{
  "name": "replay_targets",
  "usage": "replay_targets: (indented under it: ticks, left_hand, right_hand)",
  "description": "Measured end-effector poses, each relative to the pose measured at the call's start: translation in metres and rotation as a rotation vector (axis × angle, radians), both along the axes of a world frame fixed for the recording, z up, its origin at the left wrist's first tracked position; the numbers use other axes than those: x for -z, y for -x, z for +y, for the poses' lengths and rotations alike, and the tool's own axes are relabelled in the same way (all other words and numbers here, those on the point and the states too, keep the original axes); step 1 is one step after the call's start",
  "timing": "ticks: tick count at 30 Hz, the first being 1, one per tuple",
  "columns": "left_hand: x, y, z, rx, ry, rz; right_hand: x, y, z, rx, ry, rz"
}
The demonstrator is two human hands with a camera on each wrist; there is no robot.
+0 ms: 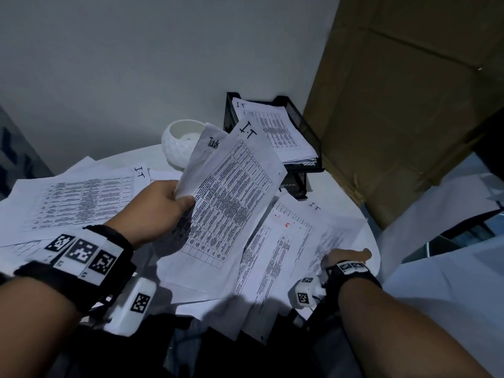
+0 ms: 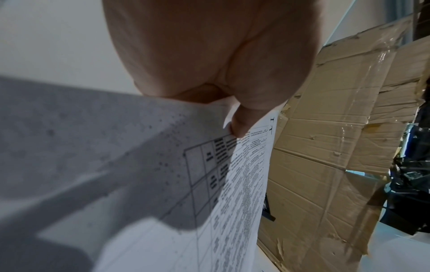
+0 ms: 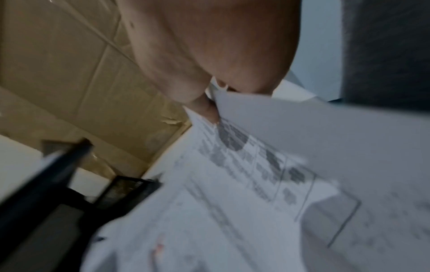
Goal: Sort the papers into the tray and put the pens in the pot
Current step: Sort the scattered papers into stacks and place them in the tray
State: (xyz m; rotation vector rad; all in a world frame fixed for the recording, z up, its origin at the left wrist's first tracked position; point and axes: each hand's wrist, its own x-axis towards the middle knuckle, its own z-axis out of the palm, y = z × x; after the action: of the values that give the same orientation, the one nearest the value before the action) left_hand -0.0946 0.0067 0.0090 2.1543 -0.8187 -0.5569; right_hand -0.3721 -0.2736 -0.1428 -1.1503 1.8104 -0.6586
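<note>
Some papers filed, plenty still loose, and no pens showing.

One stack is already lying in the black mesh tray (image 1: 305,137) at the back of the surface (image 1: 354,203), so the sorting is underway but, by my reckoning, nowhere near finished. The left hand (image 1: 161,205) is pinching a couple of printed sheets (image 1: 231,197) between thumb and fingers, holding them up just in front of the tray. The right hand (image 1: 346,256) is gripping the edge of another sheet (image 1: 283,249) down at the near right, thumb on top, its corner lifting. Loose papers (image 1: 76,203) are sprawling across the left side. The white pot (image 1: 180,143) is sitting beside the tray; I cannot spot any pens in or around it.
</note>
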Motion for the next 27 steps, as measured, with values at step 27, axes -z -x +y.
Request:
replay_targets:
  ticks: [27]
  left_hand:
    - [-0.019,0.014,0.007,-0.138,0.3,0.316]
  right_hand:
    - [-0.151,-0.068,0.052,-0.518,0.049,-0.874]
